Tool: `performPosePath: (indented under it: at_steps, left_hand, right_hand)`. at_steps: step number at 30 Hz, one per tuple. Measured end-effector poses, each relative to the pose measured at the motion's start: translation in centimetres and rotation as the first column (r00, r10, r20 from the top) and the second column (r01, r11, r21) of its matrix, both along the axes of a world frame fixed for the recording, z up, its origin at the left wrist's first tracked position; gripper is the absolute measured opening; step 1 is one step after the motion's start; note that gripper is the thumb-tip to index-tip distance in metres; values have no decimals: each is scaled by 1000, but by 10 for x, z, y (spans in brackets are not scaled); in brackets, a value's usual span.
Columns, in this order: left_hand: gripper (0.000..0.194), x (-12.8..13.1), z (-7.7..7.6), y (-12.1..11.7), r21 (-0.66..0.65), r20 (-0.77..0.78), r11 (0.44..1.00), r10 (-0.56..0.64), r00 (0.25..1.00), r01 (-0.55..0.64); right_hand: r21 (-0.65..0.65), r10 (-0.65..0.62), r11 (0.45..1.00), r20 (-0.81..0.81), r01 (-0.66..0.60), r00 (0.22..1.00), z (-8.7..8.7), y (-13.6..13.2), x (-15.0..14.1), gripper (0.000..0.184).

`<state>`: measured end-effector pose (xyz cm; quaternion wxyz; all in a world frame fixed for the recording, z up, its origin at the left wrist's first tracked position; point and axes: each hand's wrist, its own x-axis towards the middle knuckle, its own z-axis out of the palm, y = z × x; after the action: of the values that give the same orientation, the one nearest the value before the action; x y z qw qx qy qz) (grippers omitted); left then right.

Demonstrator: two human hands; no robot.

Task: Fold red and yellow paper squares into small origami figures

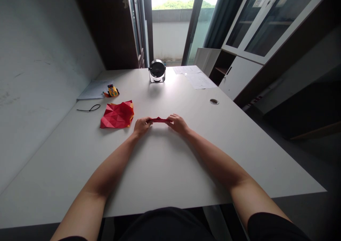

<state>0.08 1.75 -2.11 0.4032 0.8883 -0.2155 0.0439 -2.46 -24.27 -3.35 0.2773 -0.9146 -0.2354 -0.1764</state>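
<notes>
A narrow folded strip of red paper (pixel 159 119) lies low over the white table (pixel 165 163), stretched between my two hands. My left hand (pixel 142 126) pinches its left end with fingers curled. My right hand (pixel 178 122) grips the right end the same way. To the left of my left hand, a creased red and orange paper sheet (pixel 117 115) lies flat on the table, apart from both hands.
A small black desk fan (pixel 157 71) stands at the far middle. A yellow toy (pixel 113 91) sits on papers (pixel 93 90) at the far left, with a black cable tie (pixel 89 109) nearby. More sheets (pixel 195 77) lie far right, beside a cable hole (pixel 214 101). A wall runs along the left.
</notes>
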Motion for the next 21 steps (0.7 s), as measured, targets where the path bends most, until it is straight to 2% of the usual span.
performPosePath:
  at_steps: [6,10,15,18,21]
  left_hand:
    - [20,1,-1,0,-90,-3,994,54,999,-54]
    - [17,1,-1,0,-80,-31,994,71,997,-74]
    - [38,-1,2,-1,-162,-24,979,122,992,-125]
    - [40,-2,3,-1,-179,-19,974,139,990,-140]
    - [37,-2,2,-2,-165,-16,977,136,991,-137]
  right_hand:
    - [11,-27,1000,8,27,1000,3,-1,-2,18]
    - [17,-56,998,0,56,998,5,1,-4,17]
    - [-6,-64,998,-6,64,998,12,-18,7,18]
    - [19,-265,964,-20,265,964,15,-52,18,18]
    - [63,-559,822,-104,566,823,14,-97,24,24]
